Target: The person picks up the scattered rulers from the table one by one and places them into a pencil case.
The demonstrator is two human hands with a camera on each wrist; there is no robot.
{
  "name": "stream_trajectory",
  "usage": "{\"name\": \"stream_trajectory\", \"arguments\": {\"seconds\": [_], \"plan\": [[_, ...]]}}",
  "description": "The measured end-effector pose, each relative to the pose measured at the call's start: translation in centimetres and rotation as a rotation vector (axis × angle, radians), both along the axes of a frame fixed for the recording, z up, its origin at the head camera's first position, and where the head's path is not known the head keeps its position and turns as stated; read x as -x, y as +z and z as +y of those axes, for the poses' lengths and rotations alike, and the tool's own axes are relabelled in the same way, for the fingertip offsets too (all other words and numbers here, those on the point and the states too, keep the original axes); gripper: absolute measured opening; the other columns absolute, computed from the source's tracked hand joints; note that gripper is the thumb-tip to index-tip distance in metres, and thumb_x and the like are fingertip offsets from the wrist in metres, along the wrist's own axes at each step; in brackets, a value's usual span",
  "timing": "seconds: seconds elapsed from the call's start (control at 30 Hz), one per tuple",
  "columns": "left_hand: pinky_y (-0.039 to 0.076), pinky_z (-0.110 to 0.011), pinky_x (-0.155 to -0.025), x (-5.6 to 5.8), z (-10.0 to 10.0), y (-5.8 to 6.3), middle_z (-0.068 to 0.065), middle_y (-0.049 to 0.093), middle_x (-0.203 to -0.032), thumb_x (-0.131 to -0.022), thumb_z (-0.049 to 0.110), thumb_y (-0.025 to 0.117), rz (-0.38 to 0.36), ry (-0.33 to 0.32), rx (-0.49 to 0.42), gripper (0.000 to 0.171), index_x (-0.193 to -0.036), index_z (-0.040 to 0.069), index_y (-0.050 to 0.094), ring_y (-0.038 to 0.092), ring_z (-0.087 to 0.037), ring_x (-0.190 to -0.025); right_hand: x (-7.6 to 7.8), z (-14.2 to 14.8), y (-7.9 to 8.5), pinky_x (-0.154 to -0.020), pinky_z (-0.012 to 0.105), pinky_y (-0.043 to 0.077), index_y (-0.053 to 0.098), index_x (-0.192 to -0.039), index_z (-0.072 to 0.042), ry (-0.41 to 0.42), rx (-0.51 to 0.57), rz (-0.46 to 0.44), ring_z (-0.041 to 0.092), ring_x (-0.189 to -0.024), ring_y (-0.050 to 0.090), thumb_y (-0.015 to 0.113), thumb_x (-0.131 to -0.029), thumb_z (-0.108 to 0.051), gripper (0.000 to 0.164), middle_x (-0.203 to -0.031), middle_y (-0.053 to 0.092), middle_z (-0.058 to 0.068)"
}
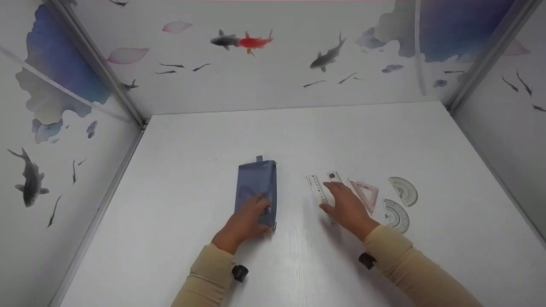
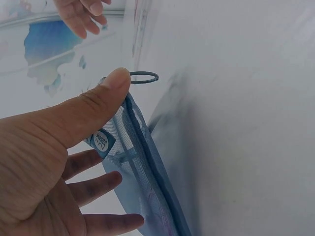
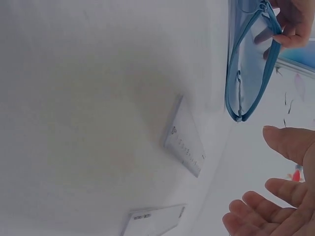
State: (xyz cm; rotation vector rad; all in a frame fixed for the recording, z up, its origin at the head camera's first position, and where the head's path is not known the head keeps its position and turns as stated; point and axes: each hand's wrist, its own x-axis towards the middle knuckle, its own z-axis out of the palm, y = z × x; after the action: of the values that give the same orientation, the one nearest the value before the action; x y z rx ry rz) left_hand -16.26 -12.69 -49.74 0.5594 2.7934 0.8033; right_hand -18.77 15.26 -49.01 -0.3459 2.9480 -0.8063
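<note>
A blue mesh zip pouch (image 1: 254, 179) lies lengthwise on the white table. My left hand (image 1: 245, 221) holds its near part, thumb on the rim and fingers spread along the side; the right wrist view shows the pouch's mouth (image 3: 270, 64) parted. A ring (image 2: 145, 77) sticks out by the thumb in the left wrist view. My right hand (image 1: 347, 209) hovers with loosely bent fingers and nothing in it. Below and beside it lie a clear ruler (image 1: 316, 187) and a second ruler (image 1: 334, 175), partly covered by the hand in the head view.
Right of the rulers are a pinkish set square (image 1: 363, 184) and two clear protractors, one farther (image 1: 404, 191) and one nearer (image 1: 396, 216). White panels printed with fish (image 1: 326, 57) wall the table at the back and both sides.
</note>
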Motion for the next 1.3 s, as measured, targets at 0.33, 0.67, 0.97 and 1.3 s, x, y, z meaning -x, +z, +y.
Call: {"name": "stream_trajectory", "arguments": {"seconds": [0.33, 0.67, 0.97, 1.3], "plan": [[0.039, -0.053, -0.103, 0.0, -0.1, 0.3, -0.019, 0.034, -0.151, -0.076, 0.021, 0.082, -0.003, -0.014, 0.007, 0.064, -0.131, 0.01, 0.051, 0.039, -0.039, -0.134, -0.2, -0.2, -0.7, -0.108, 0.049, 0.035, 0.046, -0.139, 0.0, -0.012, -0.051, -0.051, 0.038, -0.133, 0.041, 0.073, -0.086, -0.019, 0.063, -0.141, 0.047, 0.022], [0.038, -0.052, -0.104, -0.1, -0.2, 0.2, -0.017, 0.033, -0.153, -0.076, 0.021, 0.082, -0.013, -0.005, 0.0, 0.066, -0.133, 0.012, 0.05, 0.038, -0.037, -0.136, -0.1, -0.1, -1.3, -0.106, 0.051, 0.036, 0.045, -0.138, 0.004, -0.005, -0.068, -0.075, 0.041, -0.131, 0.043, 0.072, -0.086, -0.017, 0.062, -0.14, 0.047, 0.025], [0.039, -0.051, -0.104, 0.0, -0.2, 0.1, -0.019, 0.034, -0.151, -0.075, 0.021, 0.083, 0.024, -0.034, 0.003, 0.062, -0.128, 0.011, 0.052, 0.04, -0.037, -0.134, 0.1, 0.1, -1.3, -0.107, 0.05, 0.035, 0.044, -0.139, 0.005, -0.006, -0.072, -0.098, 0.04, -0.132, 0.043, 0.072, -0.087, -0.016, 0.063, -0.139, 0.048, 0.026], [0.042, -0.051, -0.1, 0.1, -0.1, 0.1, -0.019, 0.034, -0.151, -0.076, 0.021, 0.082, 0.004, -0.024, 0.019, 0.062, -0.129, 0.011, 0.052, 0.04, -0.038, -0.134, 0.4, 0.0, -1.5, -0.109, 0.051, 0.032, 0.042, -0.139, 0.007, -0.003, -0.058, -0.16, 0.043, -0.132, 0.04, 0.072, -0.086, -0.013, 0.065, -0.14, 0.046, 0.028]]}}
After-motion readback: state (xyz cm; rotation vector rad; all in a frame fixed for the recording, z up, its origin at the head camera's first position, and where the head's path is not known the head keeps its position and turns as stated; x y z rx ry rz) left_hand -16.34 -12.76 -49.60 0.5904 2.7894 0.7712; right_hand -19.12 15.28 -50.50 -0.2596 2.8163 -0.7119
